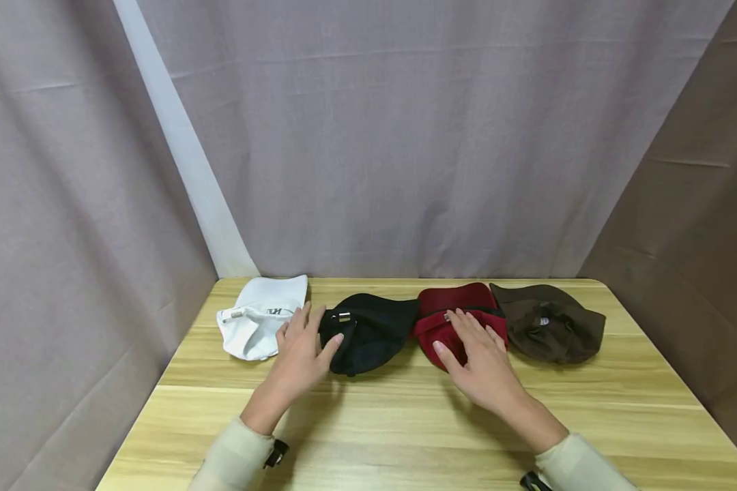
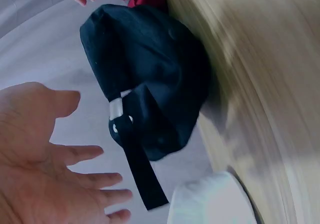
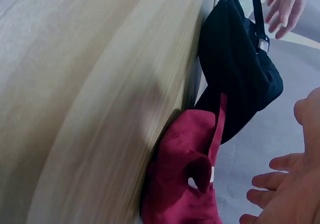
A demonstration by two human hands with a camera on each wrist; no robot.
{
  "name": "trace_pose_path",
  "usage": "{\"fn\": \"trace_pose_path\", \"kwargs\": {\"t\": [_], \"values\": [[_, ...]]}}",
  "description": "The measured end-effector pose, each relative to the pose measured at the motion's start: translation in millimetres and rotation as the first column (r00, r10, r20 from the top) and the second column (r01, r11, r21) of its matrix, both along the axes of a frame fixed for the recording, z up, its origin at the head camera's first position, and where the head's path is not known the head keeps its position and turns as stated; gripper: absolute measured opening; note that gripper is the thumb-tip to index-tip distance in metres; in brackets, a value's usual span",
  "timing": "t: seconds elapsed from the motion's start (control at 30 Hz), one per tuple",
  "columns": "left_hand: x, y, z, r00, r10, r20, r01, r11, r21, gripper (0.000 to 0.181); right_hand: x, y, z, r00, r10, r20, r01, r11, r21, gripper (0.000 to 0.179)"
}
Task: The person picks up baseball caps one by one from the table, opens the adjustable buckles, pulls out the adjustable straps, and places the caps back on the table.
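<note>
Four caps would be several: a white cap [image 1: 261,317], a black cap [image 1: 374,331], a dark red cap [image 1: 454,300] and a brown cap [image 1: 553,324] lie in a row on the wooden table [image 1: 381,429]. My left hand [image 1: 297,358] hovers between the white and black caps with its fingers spread. In the left wrist view it is apart from the black cap [image 2: 150,74], whose strap and metal buckle show. Above the dark red cap is my right hand [image 1: 482,368], fingers extended. The right wrist view shows space between that hand and the dark red cap [image 3: 182,169].
Grey curtains [image 1: 374,150] hang behind the table and along the left side, with a pale strip [image 1: 184,143] between them. A brownish curtain [image 1: 700,225] covers the right side. The black cap's brim reaches the dark red cap, which adjoins the brown one.
</note>
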State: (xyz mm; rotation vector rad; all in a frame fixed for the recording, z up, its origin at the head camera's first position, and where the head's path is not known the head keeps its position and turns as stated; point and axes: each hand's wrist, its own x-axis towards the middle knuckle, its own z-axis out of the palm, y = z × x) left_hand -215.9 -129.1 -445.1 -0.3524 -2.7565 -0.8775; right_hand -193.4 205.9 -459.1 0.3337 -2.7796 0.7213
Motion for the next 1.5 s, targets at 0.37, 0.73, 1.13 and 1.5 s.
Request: {"fn": "trace_pose_path", "kwargs": {"t": [0.37,0.73,1.13,1.5], "values": [[-31.4,-52.1,-3.3,0.990,-0.002,-0.143,0.013,0.997,0.077,0.049,0.8,-1.6,-2.7,1.000,0.006,-0.028,-0.006,1.000,-0.016,0.068],[-50.5,-133.8,-11.0,0.978,0.179,-0.111,-0.172,0.983,0.065,0.051,-2.5,-2.3,-1.9,0.997,0.033,-0.066,-0.036,0.999,-0.040,0.067],[-41.6,-162.2,-13.2,0.950,0.312,0.009,-0.312,0.950,-0.012,0.035,-4.8,-0.1,-4.6,0.994,0.049,-0.097,-0.054,0.997,-0.057,0.067],[-45.1,-148.8,-5.7,0.935,0.331,-0.127,-0.327,0.944,0.051,0.030,-4.0,-5.5,-3.5,0.991,0.053,-0.122,-0.062,0.996,-0.069,0.062]]}}
